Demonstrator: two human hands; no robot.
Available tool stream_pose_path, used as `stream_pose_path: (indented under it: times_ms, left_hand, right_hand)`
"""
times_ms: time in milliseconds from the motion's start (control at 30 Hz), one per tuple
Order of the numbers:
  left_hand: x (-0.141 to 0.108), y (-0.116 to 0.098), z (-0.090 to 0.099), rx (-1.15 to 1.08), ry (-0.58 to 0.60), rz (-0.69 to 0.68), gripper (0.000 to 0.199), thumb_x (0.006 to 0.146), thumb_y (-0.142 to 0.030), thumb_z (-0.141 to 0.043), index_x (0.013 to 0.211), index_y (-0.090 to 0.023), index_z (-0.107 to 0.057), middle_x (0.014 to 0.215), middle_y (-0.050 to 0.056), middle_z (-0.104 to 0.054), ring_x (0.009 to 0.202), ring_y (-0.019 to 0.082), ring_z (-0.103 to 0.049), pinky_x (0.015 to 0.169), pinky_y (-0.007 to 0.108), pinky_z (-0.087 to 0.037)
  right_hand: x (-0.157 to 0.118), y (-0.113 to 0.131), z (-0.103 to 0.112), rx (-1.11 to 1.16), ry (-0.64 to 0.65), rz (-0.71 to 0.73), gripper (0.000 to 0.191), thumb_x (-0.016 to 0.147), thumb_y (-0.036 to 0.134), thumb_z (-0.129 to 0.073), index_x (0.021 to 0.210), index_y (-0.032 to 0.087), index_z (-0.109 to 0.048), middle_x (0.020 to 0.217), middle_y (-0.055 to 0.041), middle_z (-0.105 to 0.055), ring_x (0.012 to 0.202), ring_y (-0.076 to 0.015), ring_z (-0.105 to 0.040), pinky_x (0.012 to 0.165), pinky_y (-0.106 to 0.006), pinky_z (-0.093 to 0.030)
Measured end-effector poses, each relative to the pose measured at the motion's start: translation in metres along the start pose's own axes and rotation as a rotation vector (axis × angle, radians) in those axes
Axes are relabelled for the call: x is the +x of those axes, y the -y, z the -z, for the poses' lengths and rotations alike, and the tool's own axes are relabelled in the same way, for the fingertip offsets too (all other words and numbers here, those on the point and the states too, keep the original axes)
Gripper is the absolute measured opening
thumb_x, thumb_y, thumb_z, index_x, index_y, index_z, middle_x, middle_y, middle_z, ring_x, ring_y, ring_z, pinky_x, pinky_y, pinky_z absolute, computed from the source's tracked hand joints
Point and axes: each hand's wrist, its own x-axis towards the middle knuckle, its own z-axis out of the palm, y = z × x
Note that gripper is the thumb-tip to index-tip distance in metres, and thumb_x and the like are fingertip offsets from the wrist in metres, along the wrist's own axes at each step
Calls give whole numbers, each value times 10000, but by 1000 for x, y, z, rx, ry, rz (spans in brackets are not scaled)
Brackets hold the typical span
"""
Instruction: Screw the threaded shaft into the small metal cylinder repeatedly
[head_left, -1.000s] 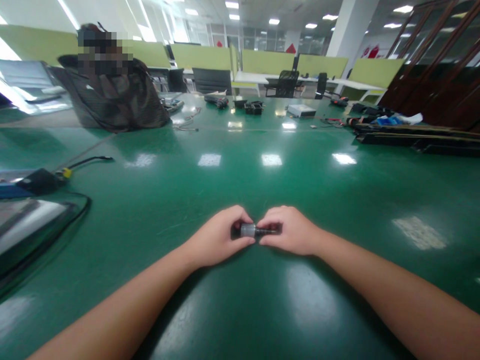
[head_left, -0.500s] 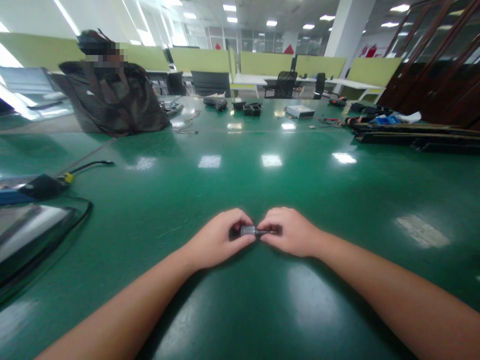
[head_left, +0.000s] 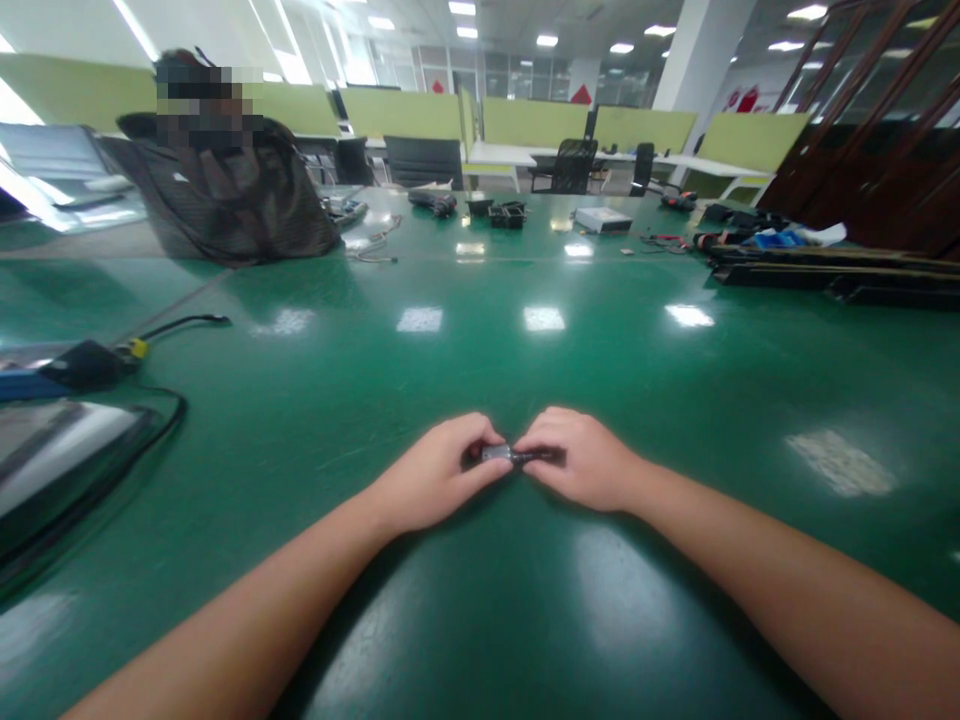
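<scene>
The left hand (head_left: 439, 475) and right hand (head_left: 581, 460) nearly meet over the near counter (head_left: 315, 400), fingers bent in, thumbs opposite. The left fingers pinch the grey body of a small part (head_left: 496, 454); the right ones close on its thin dark end. The counter is glossy green, lightly scratched, mirroring ceiling lights. At left lie a flat panel (head_left: 67, 450), a black cable (head_left: 180, 410) and a dark plug (head_left: 86, 365). Beyond stand a dark bag (head_left: 247, 215), a pale box (head_left: 602, 220) and black strips (head_left: 840, 275). Farther back: chairs (head_left: 576, 165), lime partitions (head_left: 532, 125), a wooden cabinet (head_left: 885, 150), a white pillar (head_left: 701, 60). The bag's pale patch (head_left: 180, 177) and the far wall's red marks (head_left: 748, 100) are too small to read.
</scene>
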Motion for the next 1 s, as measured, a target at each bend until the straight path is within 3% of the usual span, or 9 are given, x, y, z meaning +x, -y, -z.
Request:
stream_pose_path:
  times_ms: [1000]
  left_hand:
    - [0,0,-1,-17,4,19,239,936,-421,-602,964,-188,-647,887,30,-660,798,186,-606,718,292,-467]
  right_hand:
    - [0,-1,3,22,-15,-39,60,792,140,-712,838,179,-708,825,-39,-697,789,-177,-602,745,-299,-455]
